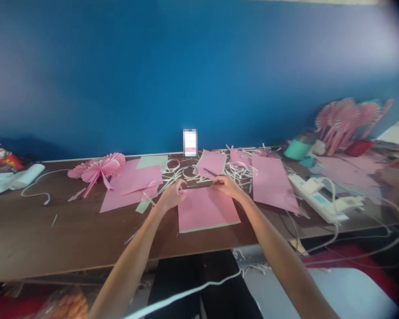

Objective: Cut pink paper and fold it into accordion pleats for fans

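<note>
Hands, left [172, 195] and right [226, 185], hide pink sheet [206, 213] corners.

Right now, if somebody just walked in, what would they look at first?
Probably the big blue wall behind the table, then the pink sheet at the middle front, its far edge pinched by the left hand and right hand. Pink paper fans lie at the left, and more fans stand at the far right.

The left hand's [171, 196] fingers [181, 188] hide the pink sheet's [206, 213] far corner; the upright card [189, 142] is pixelated.
</note>
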{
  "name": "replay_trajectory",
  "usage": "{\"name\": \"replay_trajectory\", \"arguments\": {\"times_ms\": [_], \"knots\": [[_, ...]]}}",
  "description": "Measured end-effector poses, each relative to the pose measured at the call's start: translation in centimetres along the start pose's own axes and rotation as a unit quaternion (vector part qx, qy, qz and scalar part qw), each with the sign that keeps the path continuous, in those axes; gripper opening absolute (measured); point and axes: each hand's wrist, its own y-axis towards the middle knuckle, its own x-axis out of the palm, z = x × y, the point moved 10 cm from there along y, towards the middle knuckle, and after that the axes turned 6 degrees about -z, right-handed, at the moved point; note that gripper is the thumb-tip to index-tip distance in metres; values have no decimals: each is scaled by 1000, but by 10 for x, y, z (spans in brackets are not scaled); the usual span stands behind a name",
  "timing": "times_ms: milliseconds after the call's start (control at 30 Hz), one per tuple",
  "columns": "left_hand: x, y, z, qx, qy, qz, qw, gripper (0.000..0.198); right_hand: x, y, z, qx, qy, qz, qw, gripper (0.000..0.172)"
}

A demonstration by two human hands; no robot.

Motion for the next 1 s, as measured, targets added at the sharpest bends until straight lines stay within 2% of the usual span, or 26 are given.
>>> {"name": "replay_trajectory", "arguments": {"times_ms": [133,233,367,433,567,767,867,1000], "knots": [[5,-1,2,0,61,-28,998,37,-14,-5,-3,9,-117,57,991,32],[6,-2,2,6,90,-38,995,41,-43,-15,-3,27,-151,174,973,34],[9,-3,2,12,92,-61,994,46,-86,-37,16,93,-139,347,923,39],[8,-4,2,17,94,-69,993,48,-94,-43,29,128,-130,378,908,37],[4,-5,5,26,130,-61,989,51,-83,-31,37,141,-176,319,921,28],[-8,-4,6,-1,165,13,986,33,-60,-14,34,119,-285,219,926,47],[-14,-4,7,-8,159,56,986,30,-60,-13,37,127,-312,205,919,44],[-8,-3,19,41,165,57,984,32,-67,-4,48,166,-287,207,920,29]]}}
